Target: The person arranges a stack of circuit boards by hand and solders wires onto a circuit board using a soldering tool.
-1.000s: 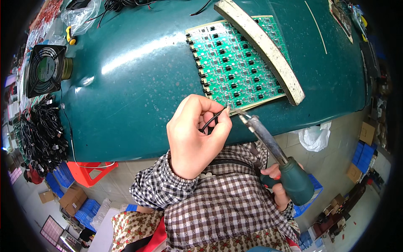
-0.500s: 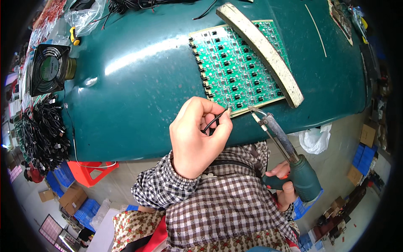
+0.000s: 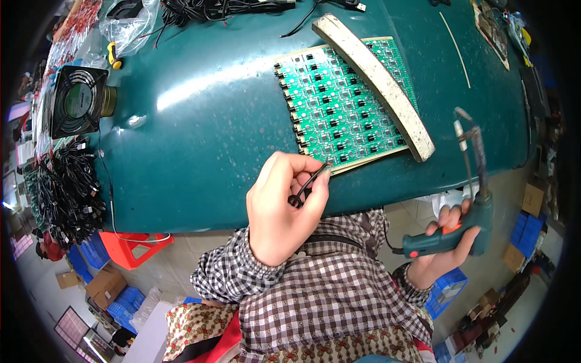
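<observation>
My left hand (image 3: 281, 202) pinches a thin black cable (image 3: 310, 181) between thumb and forefinger, its end at the near edge of a green circuit board panel (image 3: 315, 124). Rows of small black parts cover the panel, and black connectors line its left side. Across the panel's right part lies a worn, curved whitish bar (image 3: 381, 88), hiding some of the boards. Off to the right, my right hand (image 3: 452, 242) is wrapped round the handle of a green soldering gun (image 3: 482, 212). Its tip points up and away, apart from the panel.
On the left of the green table (image 3: 193, 157) stand a black fan (image 3: 78, 101) and a heap of black cables (image 3: 66, 190). A yellow-handled tool (image 3: 113, 55) and more cables (image 3: 212, 7) lie at the back. Below the table's near edge is a red stool (image 3: 136, 249).
My right hand has swung the soldering gun right and away from the panel's near edge, turning its tip upward. My left hand keeps the cable near the same spot.
</observation>
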